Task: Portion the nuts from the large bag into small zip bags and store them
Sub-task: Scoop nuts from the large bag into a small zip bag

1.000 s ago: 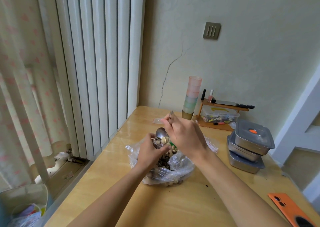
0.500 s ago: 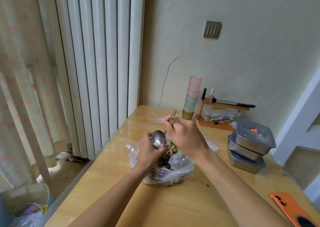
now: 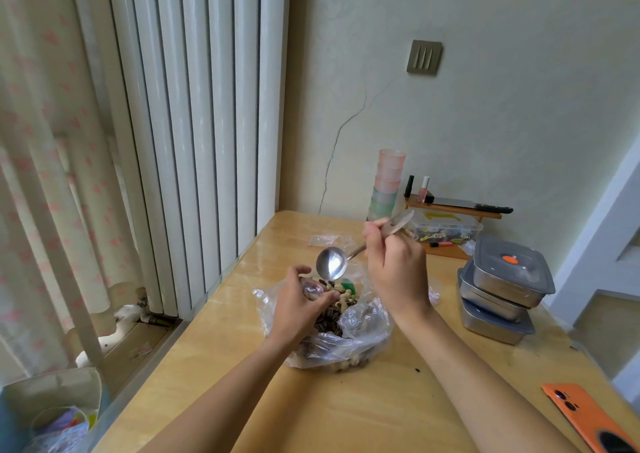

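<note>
Open on the pale wooden worktop (image 3: 346, 414), nearer its left edge: large clear plastic bag of mixed nuts and seeds (image 3: 349, 338). Over its mouth, left hand (image 3: 296, 305), fingers curled round a small clear zip bag (image 3: 311, 288), partly filled. The right hand (image 3: 398, 269) is clamped on the handle of a metal spoon (image 3: 330, 264); bowl empty, tilted, just above the small bag. Toward the far edge lies a flat empty zip bag (image 3: 325, 240). At the right edge: stacked lidded steel containers (image 3: 502, 290).
</note>
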Demonstrator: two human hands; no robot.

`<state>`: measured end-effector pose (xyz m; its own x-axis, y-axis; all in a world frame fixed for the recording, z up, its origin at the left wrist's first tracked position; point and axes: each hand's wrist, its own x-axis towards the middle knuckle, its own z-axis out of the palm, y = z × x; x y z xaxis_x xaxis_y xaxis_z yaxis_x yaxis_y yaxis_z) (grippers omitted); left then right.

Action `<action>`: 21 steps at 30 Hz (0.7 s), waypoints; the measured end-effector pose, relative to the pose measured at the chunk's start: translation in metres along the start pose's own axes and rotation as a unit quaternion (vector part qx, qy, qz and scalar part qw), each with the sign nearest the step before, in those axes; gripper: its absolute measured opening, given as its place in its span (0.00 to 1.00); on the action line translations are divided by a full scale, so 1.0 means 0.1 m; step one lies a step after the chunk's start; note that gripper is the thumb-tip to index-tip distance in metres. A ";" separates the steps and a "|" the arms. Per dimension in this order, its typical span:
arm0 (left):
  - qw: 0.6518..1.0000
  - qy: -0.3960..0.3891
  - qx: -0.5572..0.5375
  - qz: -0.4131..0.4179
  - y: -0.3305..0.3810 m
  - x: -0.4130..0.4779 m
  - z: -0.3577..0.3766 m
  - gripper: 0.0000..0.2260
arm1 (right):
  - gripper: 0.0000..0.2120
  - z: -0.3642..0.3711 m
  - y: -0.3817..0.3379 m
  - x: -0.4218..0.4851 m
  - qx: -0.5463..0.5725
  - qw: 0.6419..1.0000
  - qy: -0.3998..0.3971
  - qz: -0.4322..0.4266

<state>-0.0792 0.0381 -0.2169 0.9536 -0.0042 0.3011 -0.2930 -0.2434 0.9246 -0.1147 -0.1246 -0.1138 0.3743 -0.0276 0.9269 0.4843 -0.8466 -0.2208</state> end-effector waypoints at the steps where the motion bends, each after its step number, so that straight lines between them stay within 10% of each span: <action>1: 1.000 0.003 0.001 0.003 0.00 0.00 -0.01 0.29 | 0.22 0.00 0.05 -0.02 -0.005 0.999 -0.005 0.047; 5: 1.000 0.008 -0.008 0.027 -0.05 0.01 -0.03 0.28 | 0.25 0.00 0.20 -0.10 0.013 0.950 -0.105 0.295; 9: 0.998 0.011 -0.008 0.062 -0.05 0.00 -0.04 0.28 | 0.20 0.09 0.36 -0.31 0.154 0.798 -0.208 0.543; 14: 0.997 -0.034 0.017 0.068 -0.09 -0.01 -0.03 0.31 | 0.21 0.14 0.47 -0.54 0.226 0.713 -0.302 0.591; 21: 0.992 -0.061 0.041 0.103 -0.09 -0.01 0.04 0.32 | 0.22 0.06 0.32 -0.49 0.112 0.741 -0.419 0.512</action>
<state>-0.0773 0.0362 -0.2261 0.8770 -0.1787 0.4460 -0.4803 -0.3037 0.8228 -0.1124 -0.1469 -0.1679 0.9507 -0.1752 -0.2558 -0.3097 -0.4973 -0.8104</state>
